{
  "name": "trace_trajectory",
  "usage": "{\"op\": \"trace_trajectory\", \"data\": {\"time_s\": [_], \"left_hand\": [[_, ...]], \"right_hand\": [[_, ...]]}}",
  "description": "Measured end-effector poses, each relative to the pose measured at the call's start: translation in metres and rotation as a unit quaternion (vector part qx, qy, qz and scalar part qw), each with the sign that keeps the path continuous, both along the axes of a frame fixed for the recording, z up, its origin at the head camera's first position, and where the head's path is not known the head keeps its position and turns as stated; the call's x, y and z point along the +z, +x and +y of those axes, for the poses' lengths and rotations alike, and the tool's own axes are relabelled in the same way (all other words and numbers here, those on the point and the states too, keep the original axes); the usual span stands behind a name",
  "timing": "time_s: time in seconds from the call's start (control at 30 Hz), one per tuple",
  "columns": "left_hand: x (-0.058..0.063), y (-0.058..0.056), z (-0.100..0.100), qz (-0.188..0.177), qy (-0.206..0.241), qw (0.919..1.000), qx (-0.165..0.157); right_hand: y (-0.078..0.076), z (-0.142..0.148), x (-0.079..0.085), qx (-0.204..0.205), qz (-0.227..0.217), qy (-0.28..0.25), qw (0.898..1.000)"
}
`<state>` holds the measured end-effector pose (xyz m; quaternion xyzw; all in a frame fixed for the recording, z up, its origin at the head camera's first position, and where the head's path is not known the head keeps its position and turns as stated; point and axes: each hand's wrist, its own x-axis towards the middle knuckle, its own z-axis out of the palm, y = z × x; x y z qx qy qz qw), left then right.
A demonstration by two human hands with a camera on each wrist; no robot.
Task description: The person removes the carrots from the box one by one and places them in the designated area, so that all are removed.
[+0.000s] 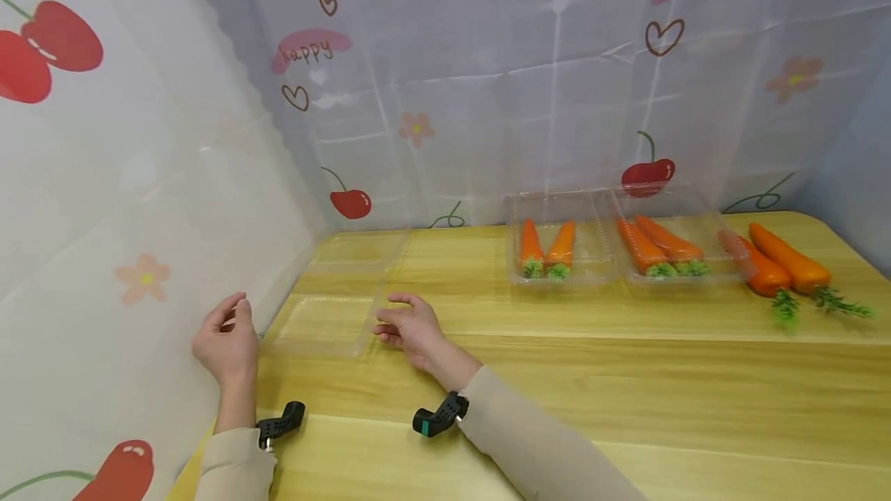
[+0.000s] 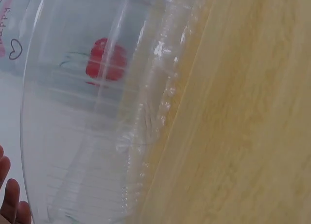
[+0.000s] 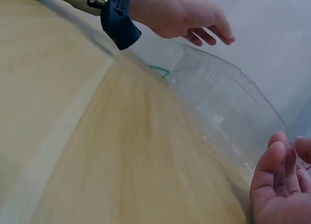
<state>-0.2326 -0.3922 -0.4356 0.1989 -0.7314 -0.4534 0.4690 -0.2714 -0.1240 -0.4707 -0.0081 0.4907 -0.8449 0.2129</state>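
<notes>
A clear plastic clamshell box (image 1: 316, 348) lies near the table's left edge with its lid raised at the back. My left hand (image 1: 228, 339) hovers left of it, fingers loosely bent, and holds nothing. In the right wrist view that left hand (image 3: 201, 20) is apart from the box (image 3: 218, 95). On the other side, my right hand (image 1: 416, 331) is close to the box's right edge with fingers loosely bent and nothing gripped. Whether its fingertips touch the plastic I cannot tell. The left wrist view shows the box wall (image 2: 73, 136) beside fingertips (image 2: 10, 197).
Farther right stand two clear boxes, one (image 1: 581, 278) with two carrots (image 1: 560, 244), the other (image 1: 724, 273) also with two carrots (image 1: 668, 240). Two loose carrots (image 1: 790, 257) with green tops lie at the far right. A cherry-print curtain (image 1: 473, 130) hangs behind and left of the wooden table (image 1: 626, 385).
</notes>
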Motion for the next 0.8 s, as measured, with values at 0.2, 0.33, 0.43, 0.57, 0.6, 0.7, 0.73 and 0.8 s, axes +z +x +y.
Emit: {"op": "trace_trajectory", "data": {"time_s": [0.2, 0.33, 0.43, 0.57, 0.6, 0.7, 0.73, 0.8], "left_hand": [[0.004, 0.000, 0.010, -0.015, -0.025, 0.9985, -0.047], [0.006, -0.002, 0.017, -0.025, -0.023, 0.9970, -0.070], [0.007, -0.003, 0.022, -0.028, -0.022, 0.9962, -0.079], [0.010, -0.003, 0.028, -0.032, -0.023, 0.9951, -0.091], [0.010, -0.003, 0.029, -0.034, -0.022, 0.9946, -0.095], [0.012, -0.003, 0.033, -0.045, -0.010, 0.9928, -0.111], [0.013, -0.002, 0.034, -0.051, -0.004, 0.9921, -0.115], [0.015, -0.001, 0.036, -0.063, 0.010, 0.9905, -0.122]], "right_hand": [[-0.009, 0.023, -0.002, 0.027, 0.009, 0.022, 0.999], [-0.007, 0.046, -0.001, 0.068, 0.036, 0.056, 0.995], [-0.005, 0.066, 0.000, 0.103, 0.052, 0.079, 0.990], [-0.004, 0.091, 0.002, 0.127, 0.061, 0.092, 0.986], [-0.004, 0.096, 0.002, 0.129, 0.063, 0.094, 0.985], [-0.003, 0.109, 0.004, 0.134, 0.069, 0.101, 0.983], [-0.003, 0.112, 0.004, 0.136, 0.071, 0.104, 0.983], [-0.002, 0.118, 0.005, 0.143, 0.073, 0.110, 0.981]]}}
